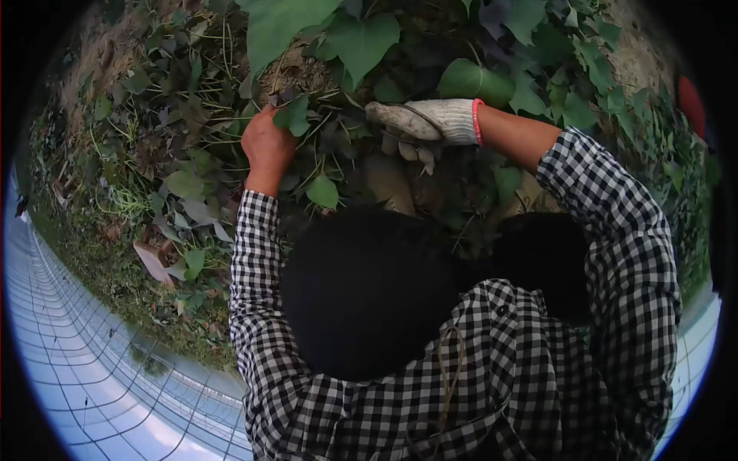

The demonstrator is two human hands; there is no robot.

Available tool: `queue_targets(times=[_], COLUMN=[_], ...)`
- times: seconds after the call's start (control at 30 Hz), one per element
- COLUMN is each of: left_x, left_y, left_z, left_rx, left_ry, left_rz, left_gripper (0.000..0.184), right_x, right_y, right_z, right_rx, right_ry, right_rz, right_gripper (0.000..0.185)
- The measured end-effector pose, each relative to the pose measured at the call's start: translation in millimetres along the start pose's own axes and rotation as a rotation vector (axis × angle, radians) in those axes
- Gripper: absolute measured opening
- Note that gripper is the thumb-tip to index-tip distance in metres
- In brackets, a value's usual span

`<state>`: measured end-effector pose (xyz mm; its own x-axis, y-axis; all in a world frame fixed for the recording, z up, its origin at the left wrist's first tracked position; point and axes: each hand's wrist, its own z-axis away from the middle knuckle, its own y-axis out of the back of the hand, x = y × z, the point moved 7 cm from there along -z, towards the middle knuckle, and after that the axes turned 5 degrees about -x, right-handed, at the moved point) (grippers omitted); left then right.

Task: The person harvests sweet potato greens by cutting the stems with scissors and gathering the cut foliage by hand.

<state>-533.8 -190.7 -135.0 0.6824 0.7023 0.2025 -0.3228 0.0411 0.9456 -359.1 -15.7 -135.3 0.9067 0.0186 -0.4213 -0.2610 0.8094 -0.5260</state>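
Observation:
My bare left hand (268, 147) is closed among thin vine stems (223, 123) on the left, its fingertips at a bare patch of soil. A green leaf (293, 115) lies against its fingers, and exactly what they pinch is partly hidden. To the right, my right hand (415, 127) wears a soiled white knit glove with a red cuff edge. Its fingers are curled, and a thin dark strand crosses the glove. What the gloved fingers hold is hidden. Broad heart-shaped leaves (363, 40) hang just beyond both hands.
Crumbly brown soil (304, 73) shows between the vines. Below the hands are my shoes (390, 184) and dark-clad knees (369, 292). A pale flat piece (154, 262) lies in the foliage at left. Something red (691, 106) appears at the far right edge.

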Motion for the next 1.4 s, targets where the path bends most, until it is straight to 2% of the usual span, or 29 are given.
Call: queue_targets(times=[0.17, 0.27, 0.37, 0.47, 0.57, 0.63, 0.67, 0.73, 0.83, 0.9, 0.93, 1.03, 1.23, 1.3, 1.37, 1.4], left_x=[-1.6, 12.7, 27.2, 27.4, 27.7, 32.0, 34.1, 31.7, 73.7, 89.1, 109.9, 182.7, 350.2, 387.4, 402.1, 410.1], left_y=[-2.4, 10.9, 14.1, 11.5, 26.6, 54.9, 70.2, 91.7, 155.4, 174.1, 184.8, 185.8, 156.9, 141.6, 119.1, 97.4], left_z=[3.4, 3.4, 3.7, -0.1, 3.6, 3.5, 0.3, -6.8, -20.3, -44.6, -59.6, -118.9, -176.5, -171.0, -153.4, -151.4], left_rx=[0.035, 0.049, 0.081, -0.012, 0.045, 0.086, 0.111, 0.024, -0.072, -0.213, -0.202, -0.369, -0.797, -0.876, -0.835, -1.001], left_ry=[-0.073, -0.031, -0.08, -0.088, -0.073, -0.006, 0.026, 0.029, 0.066, -0.064, -0.113, -0.388, -0.669, -0.662, -0.545, -0.506], left_rz=[-0.019, 0.034, -0.052, -0.088, -0.022, 0.213, 0.33, 0.664, 1.222, 1.328, 1.348, 1.54, 1.551, 1.453, 1.196, 1.08], left_gripper=[0.016, 0.015, 0.014, 0.015, 0.016, 0.018, 0.018, 0.017, 0.019, 0.021, 0.02, 0.026, 0.03, 0.032, 0.034, 0.035], right_x=[2.7, -0.9, 1.1, -5.1, -16.9, -15.8, -13.3, -29.7, -70.3, -78.2, -78.0, -47.4, 98.4, 158.2, 219.0, 252.5], right_y=[-16.7, -20.9, -17.2, -22.6, -18.0, -12.5, -6.7, 2.2, 22.8, 32.7, 39.0, 65.2, 50.7, 24.4, -9.3, -23.2], right_z=[-30.8, -33.0, -45.6, -64.3, -50.3, -47.7, -40.6, -2.6, 67.2, 105.2, 125.3, 191.1, 336.9, 375.8, 404.2, 414.7], right_rx=[-0.059, -0.044, 0.006, 0.083, 0.12, 0.093, 0.088, 0.04, 0.312, 0.437, 0.504, 0.717, 1.165, 1.287, 1.389, 1.426], right_ry=[-0.015, -0.049, -0.071, 0.135, 0.049, 0.071, 0.095, 0.106, 0.264, 0.303, 0.317, 0.304, 0.134, 0.064, -0.014, -0.059], right_rz=[-0.151, -0.156, -0.158, -0.184, -0.005, 0.089, 0.216, 0.444, 0.942, 1.016, 1.028, 0.919, 0.446, 0.243, 0.039, -0.064], right_gripper=[0.095, 0.091, 0.087, 0.08, 0.076, 0.078, 0.071, 0.063, 0.058, 0.055, 0.054, 0.05, 0.043, 0.041, 0.039, 0.038])
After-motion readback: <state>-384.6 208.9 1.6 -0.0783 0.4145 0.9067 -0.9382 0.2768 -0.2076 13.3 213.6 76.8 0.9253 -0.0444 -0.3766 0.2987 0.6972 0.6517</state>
